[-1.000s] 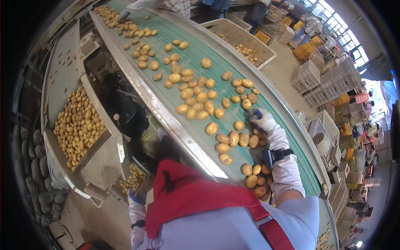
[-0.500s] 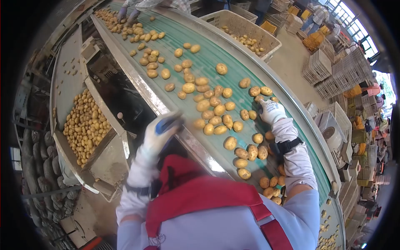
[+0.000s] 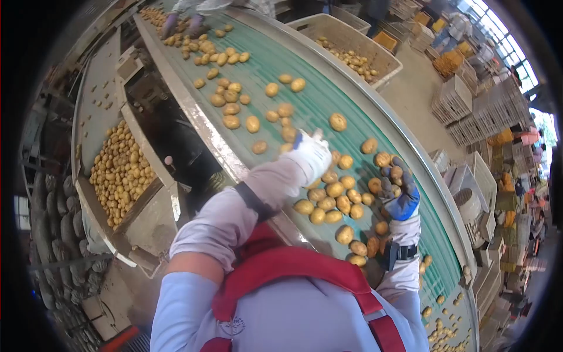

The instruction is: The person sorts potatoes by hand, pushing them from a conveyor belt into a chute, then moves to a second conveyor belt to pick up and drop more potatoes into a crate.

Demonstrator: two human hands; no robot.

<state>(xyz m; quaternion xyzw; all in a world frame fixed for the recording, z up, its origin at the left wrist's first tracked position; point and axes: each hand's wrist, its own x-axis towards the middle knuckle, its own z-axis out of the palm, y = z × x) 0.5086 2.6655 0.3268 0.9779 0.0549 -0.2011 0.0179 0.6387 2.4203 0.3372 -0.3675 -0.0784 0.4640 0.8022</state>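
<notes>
Many potatoes [image 3: 335,189] lie loose on a green conveyor belt [image 3: 319,94]. My left hand [image 3: 312,155], in a white glove with a blue palm side, reaches over the belt among them, its back up. The thumb stands apart from the fingers, and the fingertips are partly hidden. On the right side of the belt, my right hand [image 3: 403,202] is turned so the blue and grey palm side shows. Its fingers curl around a potato [image 3: 396,172]. More potatoes [image 3: 344,234] lie close to my chest, some partly covered by my right arm.
A metal rail [image 3: 220,149] edges the belt on the left. Beyond it, a bin [image 3: 167,196] holds heaped potatoes. A crate [image 3: 384,61] with potatoes stands past the far rail, and stacked crates [image 3: 454,100] stand farther right. Another person's gloved hands [image 3: 183,26] work up the belt.
My left hand has swung from beside the left rail onto the belt among the potatoes. My right hand has turned palm side up, with a potato now showing in it. Potatoes have shifted along the belt.
</notes>
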